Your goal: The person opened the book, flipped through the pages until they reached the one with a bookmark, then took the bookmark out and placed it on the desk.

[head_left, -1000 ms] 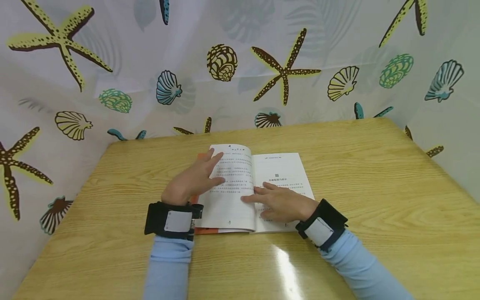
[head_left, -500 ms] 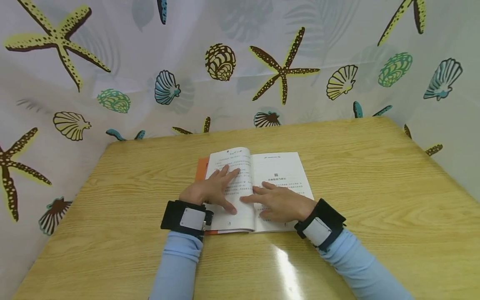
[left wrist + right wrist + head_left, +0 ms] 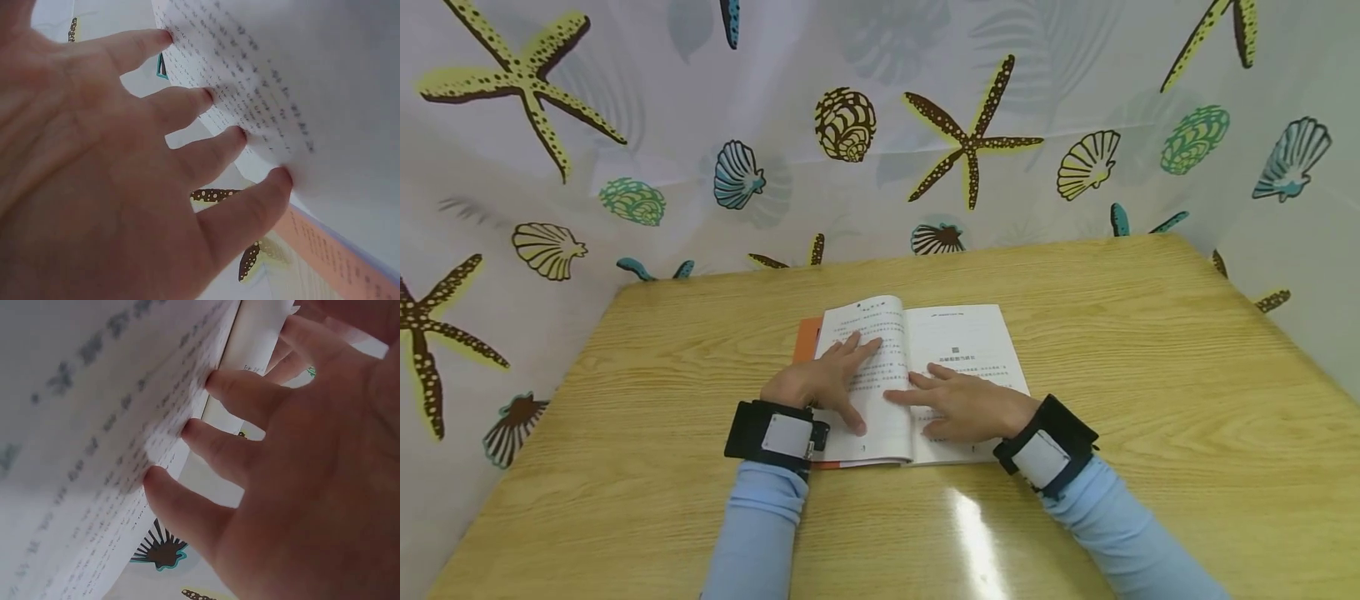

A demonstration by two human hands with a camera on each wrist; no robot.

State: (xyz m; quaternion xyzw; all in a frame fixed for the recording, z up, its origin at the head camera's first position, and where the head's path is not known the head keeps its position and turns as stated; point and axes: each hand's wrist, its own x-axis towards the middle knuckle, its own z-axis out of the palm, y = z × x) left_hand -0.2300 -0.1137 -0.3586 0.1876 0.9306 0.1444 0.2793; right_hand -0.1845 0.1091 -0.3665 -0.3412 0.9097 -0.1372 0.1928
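An open book (image 3: 966, 333) with printed white pages lies on the wooden table. My left hand (image 3: 823, 379) rests on its left page (image 3: 868, 318), fingers spread, fingertips touching the paper. In the left wrist view those fingertips (image 3: 284, 177) press against the printed sheet (image 3: 337, 94). On the right page, near the fold, my right hand (image 3: 970, 406) lies with its fingers spread, one reaching across onto the left page. The right wrist view shows its fingertips (image 3: 153, 475) on the text. An orange cover flap (image 3: 806, 340) sticks out beyond the left page.
The wood-grained table (image 3: 1150, 350) stretches around the book on all sides. Behind it hangs a white cloth (image 3: 685, 125) printed with starfish and shells. Each wrist wears a black strap (image 3: 1052, 442) over a light blue sleeve (image 3: 760, 517).
My left hand has moved right and slightly nearer from the left page's outer edge onto its middle. That page has shifted, uncovering more orange flap. My right hand has stayed in place.
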